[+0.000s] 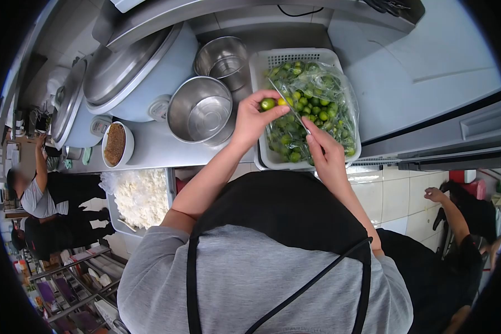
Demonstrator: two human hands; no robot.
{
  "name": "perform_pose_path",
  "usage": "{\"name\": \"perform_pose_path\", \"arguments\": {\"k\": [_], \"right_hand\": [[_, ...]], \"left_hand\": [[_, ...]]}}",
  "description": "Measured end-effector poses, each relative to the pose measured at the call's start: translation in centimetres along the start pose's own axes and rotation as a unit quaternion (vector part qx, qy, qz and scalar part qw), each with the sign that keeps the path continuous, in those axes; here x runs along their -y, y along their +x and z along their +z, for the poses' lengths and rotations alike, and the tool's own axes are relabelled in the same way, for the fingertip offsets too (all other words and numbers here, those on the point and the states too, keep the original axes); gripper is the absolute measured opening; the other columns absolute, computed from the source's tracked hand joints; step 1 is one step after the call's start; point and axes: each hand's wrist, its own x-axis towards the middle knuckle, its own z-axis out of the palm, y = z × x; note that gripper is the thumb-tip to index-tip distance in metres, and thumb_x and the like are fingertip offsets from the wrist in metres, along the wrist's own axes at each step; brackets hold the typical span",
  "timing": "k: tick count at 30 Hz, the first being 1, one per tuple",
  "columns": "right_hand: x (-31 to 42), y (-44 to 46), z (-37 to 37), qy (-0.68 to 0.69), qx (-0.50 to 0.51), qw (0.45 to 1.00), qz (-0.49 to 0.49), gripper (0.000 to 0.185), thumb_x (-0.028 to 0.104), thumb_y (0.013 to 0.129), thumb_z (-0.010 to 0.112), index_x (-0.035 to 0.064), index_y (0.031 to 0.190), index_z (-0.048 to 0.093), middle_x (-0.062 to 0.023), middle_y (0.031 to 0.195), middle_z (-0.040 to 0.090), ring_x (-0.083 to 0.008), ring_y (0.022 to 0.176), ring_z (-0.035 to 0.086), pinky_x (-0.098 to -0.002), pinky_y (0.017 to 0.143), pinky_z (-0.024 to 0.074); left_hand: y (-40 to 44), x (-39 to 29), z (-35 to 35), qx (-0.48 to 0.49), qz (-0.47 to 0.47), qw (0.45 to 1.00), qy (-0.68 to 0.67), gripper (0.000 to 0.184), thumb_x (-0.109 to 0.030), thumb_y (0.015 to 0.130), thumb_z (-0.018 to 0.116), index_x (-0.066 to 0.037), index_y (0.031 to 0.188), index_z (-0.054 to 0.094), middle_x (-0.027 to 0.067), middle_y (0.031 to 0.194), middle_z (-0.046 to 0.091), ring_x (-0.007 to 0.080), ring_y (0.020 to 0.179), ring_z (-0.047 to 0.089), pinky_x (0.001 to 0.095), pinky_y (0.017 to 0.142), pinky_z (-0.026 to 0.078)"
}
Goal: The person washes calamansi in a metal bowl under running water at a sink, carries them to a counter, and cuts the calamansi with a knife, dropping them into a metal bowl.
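My left hand (255, 118) pinches a small green lime (268, 104) over the front left of a white plastic basket (255, 65). Close by its fingertips shows a yellow spot of fruit (282, 102), too small to tell whether it is a cut half. A thin knife (290, 104) lies aslant across this spot, its handle end closed in my right hand (327, 149). Beneath both hands, many small green limes (316, 108) fill the basket inside a clear plastic bag (346, 92), opened at the top.
Two steel pots (175, 108) (199, 55) stand left of the basket. Farther left are large lidded containers (175, 58) and a white bowl (129, 156) of brown granules. Below the counter edge sits a tub of white food (142, 200). Other people (55, 195) (456, 222) stand on both sides.
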Motion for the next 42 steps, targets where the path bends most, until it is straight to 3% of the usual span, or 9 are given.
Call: {"name": "perform_pose_path", "arguments": {"k": [10,14,16,20,27,29,32,39,42], "right_hand": [[0.0,-0.6,-1.1,-0.067,0.092,0.992,0.055,0.029,0.012,0.086,0.050,0.0103,0.115,0.054,-0.0126,0.084,0.060,-0.0187,0.066,0.054,-0.0282,0.061,0.0421],[-1.3,-1.2,-2.6,0.016,0.042,0.994,0.103,0.029,0.012,0.086,0.051,0.0088,0.115,0.054,-0.0133,0.097,0.061,-0.0181,0.083,0.058,-0.0263,0.072,0.0438],[-2.0,-1.1,-3.7,-0.008,-0.034,0.997,0.069,0.029,0.012,0.086,0.051,0.0070,0.115,0.054,-0.0131,0.108,0.059,-0.0169,0.095,0.057,-0.0250,0.079,0.0426],[-2.0,-0.3,-4.8,-0.004,-0.063,0.992,0.108,0.029,0.010,0.086,0.050,0.0062,0.115,0.054,-0.0135,0.107,0.059,-0.0154,0.095,0.056,-0.0253,0.080,0.0422],[-0.5,0.2,-3.8,0.006,-0.071,0.995,0.076,0.028,0.009,0.086,0.050,0.0049,0.113,0.054,-0.0144,0.106,0.059,-0.0176,0.092,0.057,-0.0259,0.079,0.0426],[-0.5,0.0,-3.5,0.005,-0.085,0.996,0.039,0.028,0.009,0.086,0.050,0.0051,0.114,0.054,-0.0145,0.106,0.059,-0.0190,0.093,0.057,-0.0264,0.080,0.0423],[-0.5,-0.7,-3.5,0.041,-0.071,0.994,0.078,0.029,0.009,0.086,0.050,0.0035,0.114,0.053,-0.0146,0.109,0.058,-0.0193,0.099,0.055,-0.0263,0.084,0.0403],[-0.7,-1.8,-2.0,0.107,-0.044,0.988,0.103,0.029,0.008,0.086,0.050,0.0011,0.114,0.053,-0.0139,0.111,0.057,-0.0201,0.104,0.054,-0.0265,0.087,0.0389],[-0.2,-1.7,-1.6,0.103,-0.020,0.990,0.091,0.029,0.008,0.086,0.050,0.0014,0.114,0.053,-0.0136,0.111,0.057,-0.0201,0.103,0.054,-0.0267,0.087,0.0391]], "left_hand": [[0.6,0.6,-6.5,-0.053,-0.139,0.952,-0.269,0.019,-0.006,0.079,0.060,0.003,0.095,0.055,0.0120,0.098,0.057,0.0201,0.093,0.056,0.0319,0.088,0.046],[1.0,1.4,-12.9,-0.097,-0.076,0.986,0.113,0.024,-0.010,0.070,0.068,-0.001,0.091,0.061,0.0102,0.089,0.061,0.0226,0.085,0.060,0.0304,0.077,0.048],[0.9,0.3,-11.5,-0.143,0.010,0.891,0.431,0.024,-0.014,0.062,0.072,-0.005,0.083,0.065,0.0108,0.085,0.063,0.0278,0.085,0.059,0.0325,0.075,0.046],[2.0,0.6,-2.7,-0.015,0.191,0.870,0.454,0.018,-0.012,0.061,0.070,-0.007,0.079,0.066,0.0107,0.079,0.063,0.0277,0.084,0.052,0.0329,0.080,0.041],[2.9,4.8,6.5,0.126,0.203,0.697,0.676,0.011,-0.007,0.063,0.057,-0.002,0.070,0.062,0.0084,0.068,0.061,0.0270,0.085,0.053,0.0342,0.072,0.041],[3.3,4.8,6.0,0.149,0.182,0.712,0.662,0.016,-0.006,0.063,0.059,-0.002,0.078,0.062,0.0111,0.073,0.061,0.0260,0.087,0.053,0.0357,0.074,0.042],[3.5,4.4,4.1,0.114,0.112,0.954,0.252,0.028,-0.001,0.066,0.062,-0.007,0.092,0.060,0.0106,0.080,0.057,0.0184,0.076,0.056,0.0312,0.070,0.046],[1.7,0.1,0.7,0.064,-0.089,0.981,-0.158,0.030,0.003,0.074,0.061,-0.003,0.103,0.058,0.0053,0.090,0.059,0.0105,0.080,0.056,0.0239,0.073,0.047],[1.6,0.0,0.9,0.010,-0.035,0.986,-0.165,0.031,0.002,0.073,0.064,0.001,0.103,0.056,0.0073,0.089,0.061,0.0120,0.079,0.058,0.0242,0.075,0.048]]}}
